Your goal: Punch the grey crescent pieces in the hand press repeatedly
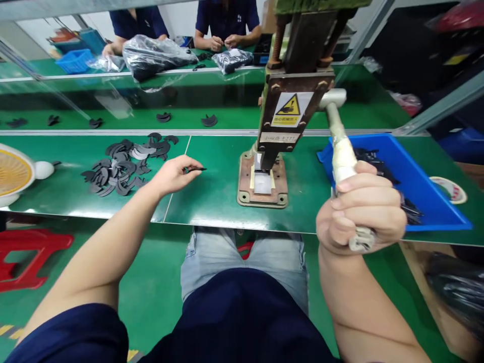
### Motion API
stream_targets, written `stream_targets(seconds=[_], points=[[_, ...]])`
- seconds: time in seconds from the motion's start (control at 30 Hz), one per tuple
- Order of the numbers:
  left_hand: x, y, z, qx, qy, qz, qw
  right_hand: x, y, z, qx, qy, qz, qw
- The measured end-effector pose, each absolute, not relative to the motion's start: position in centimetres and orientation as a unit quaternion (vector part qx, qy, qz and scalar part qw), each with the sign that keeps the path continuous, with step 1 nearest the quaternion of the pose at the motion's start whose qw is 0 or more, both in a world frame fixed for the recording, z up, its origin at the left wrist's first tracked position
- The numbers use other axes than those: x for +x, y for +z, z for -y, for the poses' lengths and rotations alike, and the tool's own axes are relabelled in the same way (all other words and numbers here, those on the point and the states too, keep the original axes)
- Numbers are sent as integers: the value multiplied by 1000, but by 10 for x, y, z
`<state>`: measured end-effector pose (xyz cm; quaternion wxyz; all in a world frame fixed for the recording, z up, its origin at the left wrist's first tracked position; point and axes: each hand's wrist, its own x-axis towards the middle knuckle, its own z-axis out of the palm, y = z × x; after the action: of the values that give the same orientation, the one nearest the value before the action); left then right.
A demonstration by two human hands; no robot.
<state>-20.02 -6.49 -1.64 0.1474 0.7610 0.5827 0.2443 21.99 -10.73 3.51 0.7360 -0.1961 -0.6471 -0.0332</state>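
Setting: factory assembly line. Green-matted workbench (212, 201) running across the middle of the frame. Hand press (282, 126) standing at centre, bearing a yellow warning label (289, 108). Black stamped parts (121, 169) lying piled at centre left. Blue bin (416, 181) sitting at right. Co-workers (227, 17) in dark blue shirts sitting along the top edge, handling bagged parts.

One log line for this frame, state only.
left hand: pinches dark flat piece, beside pile of crescent pieces | right hand: grips taped press lever | press: between hands | blue bin: right of press
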Motion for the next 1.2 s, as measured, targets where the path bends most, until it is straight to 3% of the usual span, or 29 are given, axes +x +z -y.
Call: stream_targets(seconds=[0.23,0.43,0.6,1.2], points=[[-121,-67,69,746,274,-581,174,227,40,116,-212,-23,680,701],[-95,-45,61,543,404,-582,451,221,39,117,-219,-28,665,713],[-47,-26,45,488,407,-543,549,220,39,116,-203,-11,662,721],[-5,-18,19,499,279,-609,550,226,33,115,-174,26,669,722]])
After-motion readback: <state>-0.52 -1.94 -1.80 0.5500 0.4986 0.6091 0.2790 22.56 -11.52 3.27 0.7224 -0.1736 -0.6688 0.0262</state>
